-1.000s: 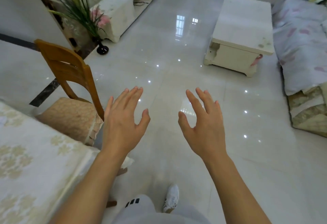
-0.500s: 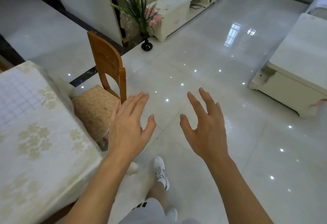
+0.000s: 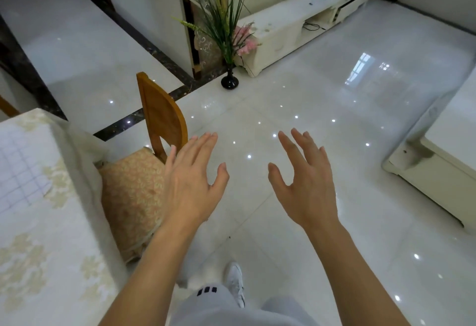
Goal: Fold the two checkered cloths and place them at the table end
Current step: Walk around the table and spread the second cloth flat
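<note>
I count two hands, both bare and holding nothing: my left hand (image 3: 192, 186) and my right hand (image 3: 306, 186) float side by side over the floor (image 3: 322, 98), palms down, fingers spread and relaxed, apart from each other. Of the checkered cloths I can make out only one (image 3: 19, 171), a white piece with a thin grid, lying flat on the bench (image 3: 59, 261) at about 9 o'clock from my left hand and cut off by the left edge of view; I cannot tell whether a second one lies beyond that edge. The cloth is well apart from both hands, nearer the left one. The bench wears a pale covering with a beige flower pattern and fills the lower left.

One wooden chair (image 3: 159, 119) with a patterned seat cushion stands just beside the bench corner, between the cloth and my left hand, its backrest at about 11 o'clock from that hand. One black vase (image 3: 229, 82) with green blades and pink flowers sits on the floor at 12 o'clock, next to a long white cabinet (image 3: 304, 24). One white low table (image 3: 438, 171) lies at 3 o'clock. Below my arms I see grey shorts and one white shoe (image 3: 235, 282).
</note>
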{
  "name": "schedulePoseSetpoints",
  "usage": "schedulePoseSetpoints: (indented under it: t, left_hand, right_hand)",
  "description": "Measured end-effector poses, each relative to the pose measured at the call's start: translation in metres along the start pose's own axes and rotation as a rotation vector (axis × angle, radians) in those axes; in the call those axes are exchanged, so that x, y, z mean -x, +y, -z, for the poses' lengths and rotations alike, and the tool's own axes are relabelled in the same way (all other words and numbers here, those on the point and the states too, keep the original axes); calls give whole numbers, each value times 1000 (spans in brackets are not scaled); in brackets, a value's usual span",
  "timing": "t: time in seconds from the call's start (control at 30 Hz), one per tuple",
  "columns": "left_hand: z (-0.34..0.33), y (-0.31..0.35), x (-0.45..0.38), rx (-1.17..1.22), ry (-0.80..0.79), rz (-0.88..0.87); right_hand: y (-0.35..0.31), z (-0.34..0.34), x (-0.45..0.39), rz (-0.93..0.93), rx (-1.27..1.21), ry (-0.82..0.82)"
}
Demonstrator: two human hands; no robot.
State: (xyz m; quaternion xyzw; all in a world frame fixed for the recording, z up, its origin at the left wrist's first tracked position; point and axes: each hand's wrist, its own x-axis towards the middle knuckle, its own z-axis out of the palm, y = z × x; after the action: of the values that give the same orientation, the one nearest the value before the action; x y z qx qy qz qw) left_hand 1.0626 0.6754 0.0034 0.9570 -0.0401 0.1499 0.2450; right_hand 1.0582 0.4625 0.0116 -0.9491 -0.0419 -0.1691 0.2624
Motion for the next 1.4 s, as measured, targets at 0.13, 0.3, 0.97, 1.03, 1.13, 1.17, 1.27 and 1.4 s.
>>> schedulePoseSetpoints:
  t: [0.13,0.3,0.97,1.03,1.13,1.17,1.27,1.4]
  left_hand:
    - [-12,-8,-52,-23,25,8]
    - [-34,-18,-103,-56,68,26]
    - [-120,-40,-385,-272,236,346]
    - [-118,-44,-399,-291,249,393]
    - [-113,-60,-415,-312,295,450]
    - [-112,-68,-420,-327,318,467]
    - [-108,-91,-435,-352,353,538]
    - [-102,-131,-454,-347,380,623]
  right_hand:
    - [7,-19,-53,45,37,-17]
    - [16,-45,-117,106,51,-26]
    - [66,-167,-471,516,-159,-285]
    - [60,-180,-495,537,-194,-322]
    - [42,-200,-524,592,-220,-355]
    - [36,-208,-533,613,-230,-367]
    - [15,-235,-559,671,-252,-407]
    - [-18,-276,-588,759,-259,-439]
